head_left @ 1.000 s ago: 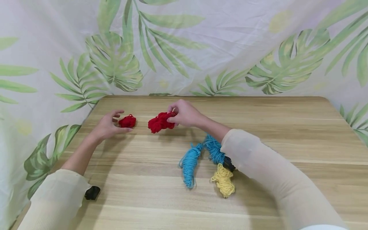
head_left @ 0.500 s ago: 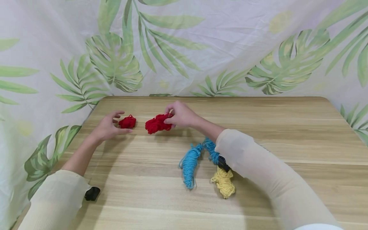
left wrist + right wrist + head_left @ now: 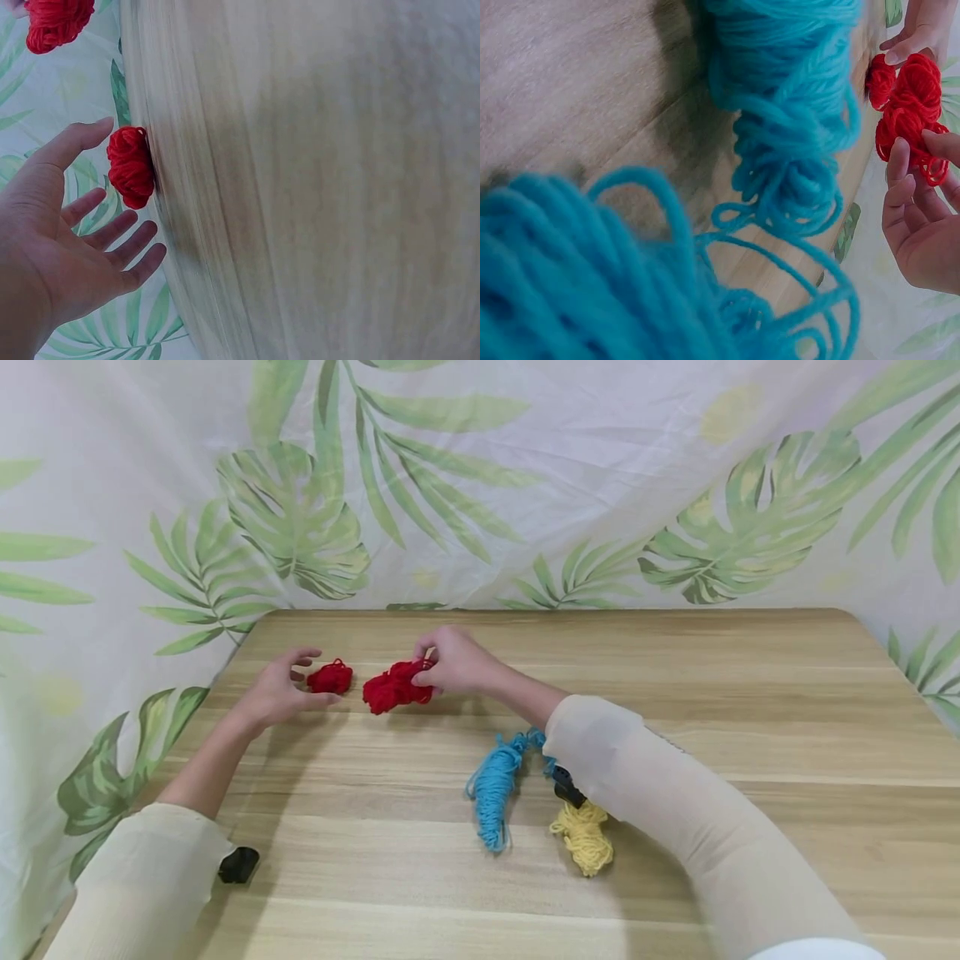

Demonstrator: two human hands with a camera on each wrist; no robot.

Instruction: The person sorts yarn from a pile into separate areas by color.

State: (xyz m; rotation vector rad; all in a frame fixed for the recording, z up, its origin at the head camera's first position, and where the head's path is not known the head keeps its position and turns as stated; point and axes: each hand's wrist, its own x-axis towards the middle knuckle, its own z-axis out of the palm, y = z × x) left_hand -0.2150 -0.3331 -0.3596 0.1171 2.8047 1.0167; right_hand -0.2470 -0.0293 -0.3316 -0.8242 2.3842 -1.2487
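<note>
My right hand (image 3: 459,662) pinches one end of a red yarn bundle (image 3: 392,687) between thumb and fingers, a little above the table. In the right wrist view the held red bundle (image 3: 916,90) shows its loops by my fingertips (image 3: 900,154). To its left a smaller red yarn bundle (image 3: 330,677) lies on the table. My left hand (image 3: 279,690) is spread around that smaller bundle, thumb on the near side and fingers on the far side. The left wrist view shows the left hand (image 3: 75,240) with its fingers apart beside the small red bundle (image 3: 130,166).
Two blue yarn bundles lie mid-table: one in full view (image 3: 495,793), the other (image 3: 536,740) partly behind my right sleeve. A yellow yarn bundle (image 3: 585,837) lies nearer me. Black wrist devices show at my right sleeve (image 3: 622,760) and left sleeve. A leaf-print cloth (image 3: 465,485) hangs behind the table.
My right hand has moved left with the red yarn bundle, closer to the smaller red one. The right sleeve now covers more of one blue bundle. My left hand stays nearly still.
</note>
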